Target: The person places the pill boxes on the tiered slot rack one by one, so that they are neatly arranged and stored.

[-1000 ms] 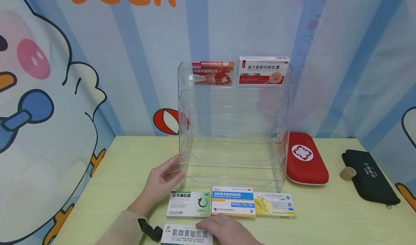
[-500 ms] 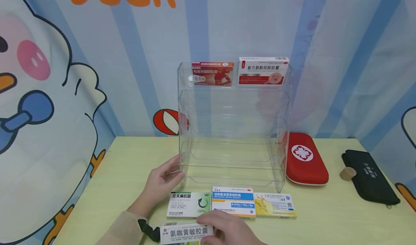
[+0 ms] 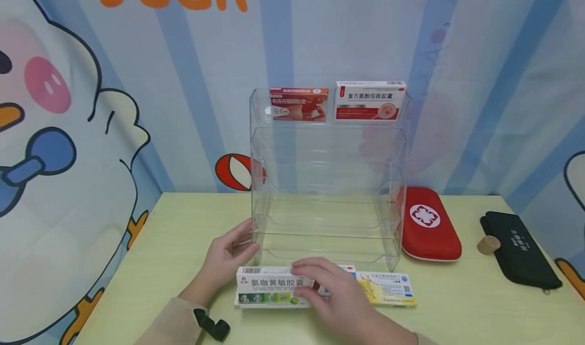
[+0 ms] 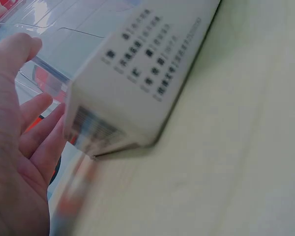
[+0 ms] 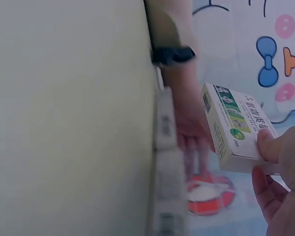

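My right hand [image 3: 340,294] pinches a white medicine box [image 3: 269,289] with a green strip by its right end, thumb below and fingers above. In the right wrist view, this box [image 5: 236,125] is tilted and apart from the table. It covers most of a green-and-white box and part of a blue-and-white box [image 3: 349,270] lying behind it. My left hand [image 3: 228,253] touches the lower left side of a clear tiered rack [image 3: 326,236], its fingers partly behind the side wall. In the left wrist view, a white box end with a barcode [image 4: 96,125] is near that hand [image 4: 19,123].
A yellow box [image 3: 387,289] lies at the row's right end. Two red-and-white boxes, a smaller one [image 3: 299,105] and a wider one [image 3: 370,101], stand in the rack's top tier. Right of it lie a red case [image 3: 429,228], a small tan cylinder [image 3: 488,245] and a black pouch [image 3: 521,248].
My right hand has gripped the white box near the front edge, tipped it up and moved it forward over the row. My left hand stays at the rack.
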Tool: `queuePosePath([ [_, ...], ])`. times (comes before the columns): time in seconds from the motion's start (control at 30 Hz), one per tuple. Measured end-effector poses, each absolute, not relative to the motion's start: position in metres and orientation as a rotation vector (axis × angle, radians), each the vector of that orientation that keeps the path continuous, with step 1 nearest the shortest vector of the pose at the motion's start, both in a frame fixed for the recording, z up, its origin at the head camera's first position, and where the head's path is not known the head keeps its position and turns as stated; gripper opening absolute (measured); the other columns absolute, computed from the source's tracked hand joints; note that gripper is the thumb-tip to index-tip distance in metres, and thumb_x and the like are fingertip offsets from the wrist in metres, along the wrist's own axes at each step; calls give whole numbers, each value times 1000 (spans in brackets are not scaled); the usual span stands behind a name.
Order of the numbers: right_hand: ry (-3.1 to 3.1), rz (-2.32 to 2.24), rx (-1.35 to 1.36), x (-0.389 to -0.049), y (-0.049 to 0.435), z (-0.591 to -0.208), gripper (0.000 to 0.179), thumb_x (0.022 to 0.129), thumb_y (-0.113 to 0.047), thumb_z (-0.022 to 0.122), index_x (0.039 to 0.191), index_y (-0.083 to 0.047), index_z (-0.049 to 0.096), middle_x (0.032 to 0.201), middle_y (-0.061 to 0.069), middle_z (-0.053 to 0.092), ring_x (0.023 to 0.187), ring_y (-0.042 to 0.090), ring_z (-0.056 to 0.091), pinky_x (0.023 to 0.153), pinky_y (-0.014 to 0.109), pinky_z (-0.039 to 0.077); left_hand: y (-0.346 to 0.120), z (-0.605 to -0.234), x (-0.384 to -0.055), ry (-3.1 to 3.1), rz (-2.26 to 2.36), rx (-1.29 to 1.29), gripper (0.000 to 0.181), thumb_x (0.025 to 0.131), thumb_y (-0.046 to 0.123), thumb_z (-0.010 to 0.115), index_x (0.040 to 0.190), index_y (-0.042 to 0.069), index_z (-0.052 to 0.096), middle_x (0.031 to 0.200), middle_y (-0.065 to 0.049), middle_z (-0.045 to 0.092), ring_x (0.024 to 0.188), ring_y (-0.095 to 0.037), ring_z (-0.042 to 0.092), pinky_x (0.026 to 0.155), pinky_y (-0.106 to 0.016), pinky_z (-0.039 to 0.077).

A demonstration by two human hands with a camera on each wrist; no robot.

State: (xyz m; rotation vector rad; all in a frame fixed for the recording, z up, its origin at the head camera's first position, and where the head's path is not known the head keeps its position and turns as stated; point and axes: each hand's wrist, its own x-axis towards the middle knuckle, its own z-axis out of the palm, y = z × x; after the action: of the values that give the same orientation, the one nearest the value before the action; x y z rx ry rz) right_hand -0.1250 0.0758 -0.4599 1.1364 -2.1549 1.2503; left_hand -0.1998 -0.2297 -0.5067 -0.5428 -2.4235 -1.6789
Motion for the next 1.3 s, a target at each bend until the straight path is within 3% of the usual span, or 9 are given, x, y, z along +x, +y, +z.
queuePosePath([
  [0.23, -2061, 1116, 969, -169, 98, -417, 42, 85, 1, 91, 125, -7, 78, 130, 11, 78, 89, 14, 77, 80, 11, 62, -229, -509, -201, -2405, -1665, -568, 66, 101, 7, 78, 162, 16, 56, 154, -15, 68, 131, -8, 72, 106, -25, 63],
  [0.37, -2011, 1006, 867, -194, 110, -391, 45, 83, 1, 93, 125, -8, 79, 128, 10, 81, 91, 17, 79, 82, 15, 64, -228, -506, -200, -2430, -1656, -543, 65, 102, 13, 80, 162, 22, 56, 157, -10, 67, 133, -20, 73, 105, -24, 63],
  [0.47, -1973, 944, 801, -209, 114, -373, 44, 84, -2, 93, 126, -9, 81, 127, 9, 83, 96, 20, 81, 87, 15, 64, -228, -505, -200, -2429, -1650, -549, 65, 102, 13, 80, 163, 20, 56, 158, -10, 66, 135, -27, 72, 106, -24, 63],
  [0.77, -1882, 981, 719, -243, 112, -342, 33, 93, -3, 87, 125, -5, 81, 132, 9, 81, 111, 25, 78, 99, 4, 53, -229, -506, -199, -2419, -1655, -550, 65, 102, 11, 80, 162, 19, 56, 158, -11, 66, 131, -6, 71, 105, -24, 63],
  [0.93, -1842, 1014, 655, -258, 108, -332, 29, 96, -6, 85, 124, -3, 80, 134, 9, 80, 110, 26, 78, 97, 5, 53, -230, -510, -201, -2397, -1642, -574, 65, 101, 9, 79, 162, 15, 57, 157, -14, 66, 131, -10, 73, 105, -26, 64],
  [1.13, -1850, 1041, 652, -272, 103, -321, 26, 98, -8, 83, 124, -3, 80, 135, 13, 79, 117, 26, 76, 98, 6, 54, -229, -509, -202, -2409, -1637, -567, 66, 102, 11, 80, 162, 19, 56, 159, -11, 65, 132, -10, 72, 105, -24, 63],
  [1.3, -1878, 1036, 635, -282, 94, -318, 25, 98, -7, 82, 123, -4, 81, 135, 11, 80, 125, 23, 75, 99, 22, 63, -231, -506, -199, -2428, -1640, -542, 66, 101, 11, 80, 163, 17, 56, 159, -12, 65, 134, -18, 72, 105, -22, 63],
])
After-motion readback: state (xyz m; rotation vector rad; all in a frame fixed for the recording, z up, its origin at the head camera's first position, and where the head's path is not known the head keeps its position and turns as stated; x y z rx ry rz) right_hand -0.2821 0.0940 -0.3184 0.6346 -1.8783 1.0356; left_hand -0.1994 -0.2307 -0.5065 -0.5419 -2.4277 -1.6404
